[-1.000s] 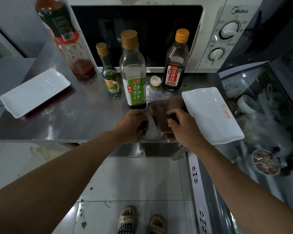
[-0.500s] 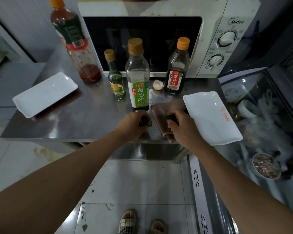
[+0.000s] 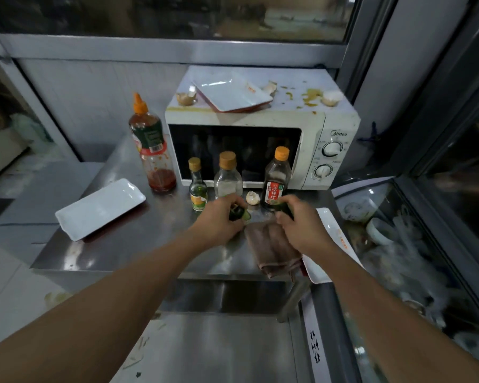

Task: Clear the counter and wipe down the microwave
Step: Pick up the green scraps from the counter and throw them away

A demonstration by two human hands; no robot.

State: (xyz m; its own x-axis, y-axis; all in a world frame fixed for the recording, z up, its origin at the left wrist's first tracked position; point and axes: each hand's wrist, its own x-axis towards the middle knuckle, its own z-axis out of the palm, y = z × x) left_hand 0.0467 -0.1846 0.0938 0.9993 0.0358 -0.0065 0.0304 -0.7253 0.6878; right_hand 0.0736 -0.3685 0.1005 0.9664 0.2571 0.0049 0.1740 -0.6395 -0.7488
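A white microwave [image 3: 263, 117] stands at the back of the steel counter [image 3: 138, 239]. Its top carries a white plate [image 3: 230, 95], eggshells [image 3: 186, 98] and yellow stains. My left hand [image 3: 221, 219] is shut on a small dark green piece [image 3: 239, 212] above the counter. My right hand [image 3: 299, 225] grips another dark green piece [image 3: 284, 207], mostly hidden by the fingers. A brown cloth [image 3: 271, 250] lies under and between the hands, hanging over the front edge. In front of the microwave stand a clear bottle [image 3: 228, 178], a dark sauce bottle [image 3: 277, 178] and a small green bottle [image 3: 197, 189].
A tall chili sauce bottle [image 3: 150, 150] stands left of the microwave. One white rectangular plate [image 3: 100, 208] lies at the counter's left, another [image 3: 332, 244] at its right edge. A garlic bulb [image 3: 252, 198] sits between the bottles. A glass display case [image 3: 415, 261] with bowls is to the right.
The camera tilted up, bringing the microwave's top into view. Both hands rose from the counter's front edge toward the bottles, each keeping its green piece.
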